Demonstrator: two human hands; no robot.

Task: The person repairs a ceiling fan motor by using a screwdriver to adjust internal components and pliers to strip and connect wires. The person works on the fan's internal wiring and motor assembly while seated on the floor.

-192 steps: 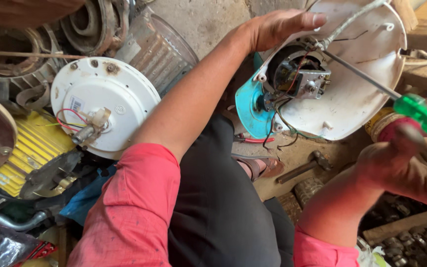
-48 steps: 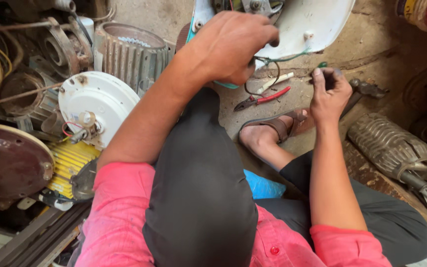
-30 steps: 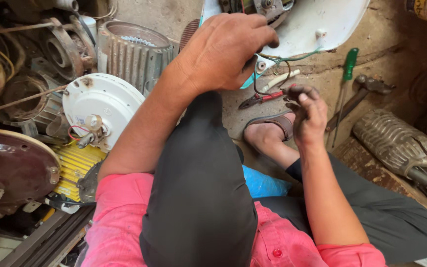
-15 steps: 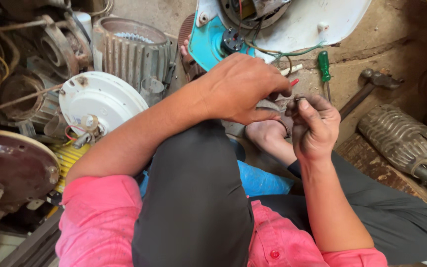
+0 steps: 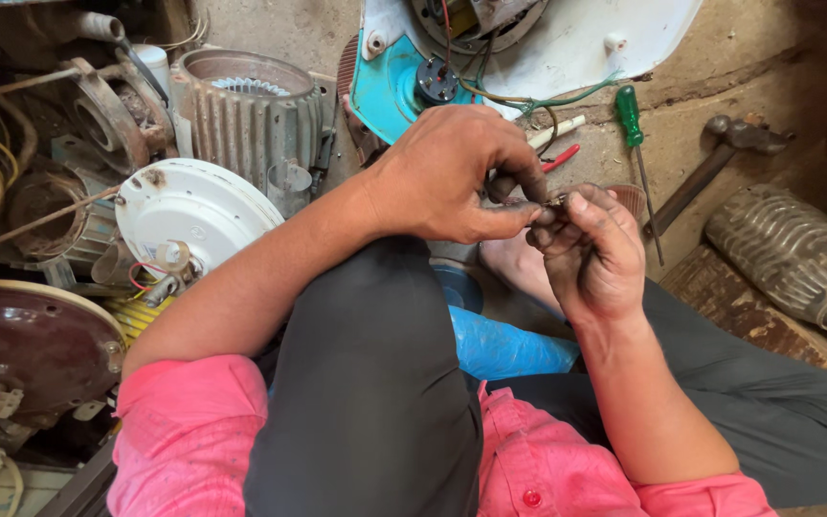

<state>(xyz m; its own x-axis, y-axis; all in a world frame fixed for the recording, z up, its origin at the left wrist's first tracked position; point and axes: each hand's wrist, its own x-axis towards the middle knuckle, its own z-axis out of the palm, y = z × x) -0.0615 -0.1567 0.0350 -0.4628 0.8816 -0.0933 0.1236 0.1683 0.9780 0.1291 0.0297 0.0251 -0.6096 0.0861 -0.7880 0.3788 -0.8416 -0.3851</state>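
My left hand [image 5: 452, 172] and my right hand [image 5: 591, 249] meet above my raised knee, fingertips pinched together on a small dark metal part [image 5: 555, 202] that is mostly hidden by the fingers. Beyond the hands lies an opened fan housing [image 5: 567, 48], white with a blue-green base, its wires and motor exposed. A green-handled screwdriver [image 5: 636, 134] lies on the floor just right of the hands. Red-handled pliers [image 5: 557, 158] show partly behind my left hand.
A hammer [image 5: 710, 168] lies at the right beside a ribbed metal casing [image 5: 796, 254]. At the left stand a ribbed grey motor housing [image 5: 246, 115], a white round motor cover [image 5: 193, 211] with wires, and a dark red round cover [image 5: 31, 349].
The screwdriver left my right hand and now lies on the floor. My left hand came off the fan housing and down to join the right hand on a small part.
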